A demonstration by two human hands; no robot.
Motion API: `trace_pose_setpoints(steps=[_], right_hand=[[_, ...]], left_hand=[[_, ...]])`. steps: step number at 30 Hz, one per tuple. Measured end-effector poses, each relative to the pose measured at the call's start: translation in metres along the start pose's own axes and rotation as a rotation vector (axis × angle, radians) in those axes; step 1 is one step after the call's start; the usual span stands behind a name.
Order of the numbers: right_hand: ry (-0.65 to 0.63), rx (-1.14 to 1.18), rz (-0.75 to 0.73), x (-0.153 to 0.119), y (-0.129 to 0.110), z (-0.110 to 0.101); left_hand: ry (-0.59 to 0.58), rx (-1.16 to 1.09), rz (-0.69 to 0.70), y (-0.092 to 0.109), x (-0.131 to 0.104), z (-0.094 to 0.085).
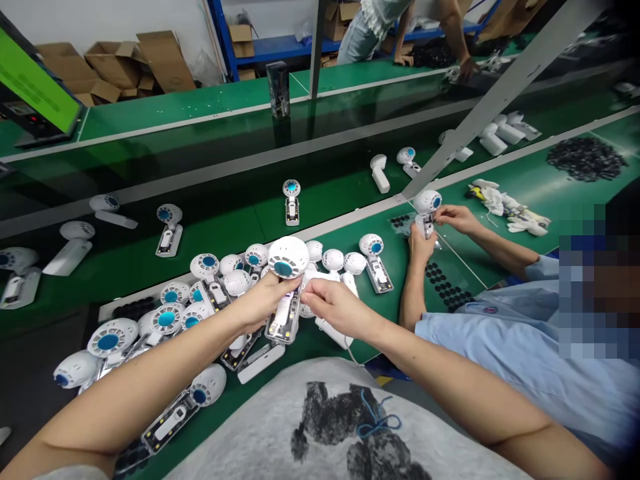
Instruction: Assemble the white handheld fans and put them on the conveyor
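My left hand (267,299) is closed around the neck of a white handheld fan (289,259), its round head with a blue centre tilted up. The clear handle of this fan shows a white inner part and small yellow squares. Against the handle's right side, my right hand (333,303) is pinched, and whatever lies between its fingertips is hidden. A thin pale cable (354,353) hangs below that hand. Many similar fans (167,319) lie heaped to the left and behind my hands. One fan (377,263) rests apart at the right.
Along the far side runs a green conveyor belt (240,223) carrying spaced fans. At the right, a co-worker in a blue shirt (510,340) handles another fan (427,202). A grey metal post (495,100) slants across. White gloves (520,210) and black discs (447,287) lie beyond.
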State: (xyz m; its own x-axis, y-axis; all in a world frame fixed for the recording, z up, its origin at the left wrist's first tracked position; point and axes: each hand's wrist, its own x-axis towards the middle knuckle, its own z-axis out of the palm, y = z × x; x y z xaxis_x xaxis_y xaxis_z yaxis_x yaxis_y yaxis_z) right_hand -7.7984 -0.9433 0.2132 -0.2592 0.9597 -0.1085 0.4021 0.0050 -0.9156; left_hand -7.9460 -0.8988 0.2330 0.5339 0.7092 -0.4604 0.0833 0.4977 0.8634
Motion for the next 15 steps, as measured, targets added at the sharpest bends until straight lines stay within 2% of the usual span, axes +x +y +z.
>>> trace_pose_setpoints(steps=[4, 6, 8, 10, 11, 13, 15], right_hand=[[-0.028, 0.199, 0.065, 0.009, -0.005, -0.004], [-0.015, 0.286, 0.126, 0.007, -0.005, -0.018], [0.089, 0.317, 0.175, -0.002, 0.0, -0.037], [0.302, 0.42, 0.218, -0.012, 0.009, -0.055], [0.352, 0.443, 0.243, -0.016, 0.013, -0.061], [0.338, 0.409, 0.263, -0.019, 0.019, -0.064], [0.288, 0.332, 0.27, -0.016, 0.02, -0.059]], left_hand=[[0.049, 0.121, 0.162, 0.011, 0.003, -0.003], [0.12, 0.232, 0.245, 0.024, 0.006, -0.018], [0.337, 0.317, 0.349, 0.04, 0.013, -0.049], [0.603, 0.301, 0.41, 0.057, 0.027, -0.094], [0.671, 0.26, 0.417, 0.064, 0.037, -0.117], [0.617, 0.252, 0.304, 0.07, 0.062, -0.156], [0.559, 0.28, 0.235, 0.067, 0.094, -0.18]])
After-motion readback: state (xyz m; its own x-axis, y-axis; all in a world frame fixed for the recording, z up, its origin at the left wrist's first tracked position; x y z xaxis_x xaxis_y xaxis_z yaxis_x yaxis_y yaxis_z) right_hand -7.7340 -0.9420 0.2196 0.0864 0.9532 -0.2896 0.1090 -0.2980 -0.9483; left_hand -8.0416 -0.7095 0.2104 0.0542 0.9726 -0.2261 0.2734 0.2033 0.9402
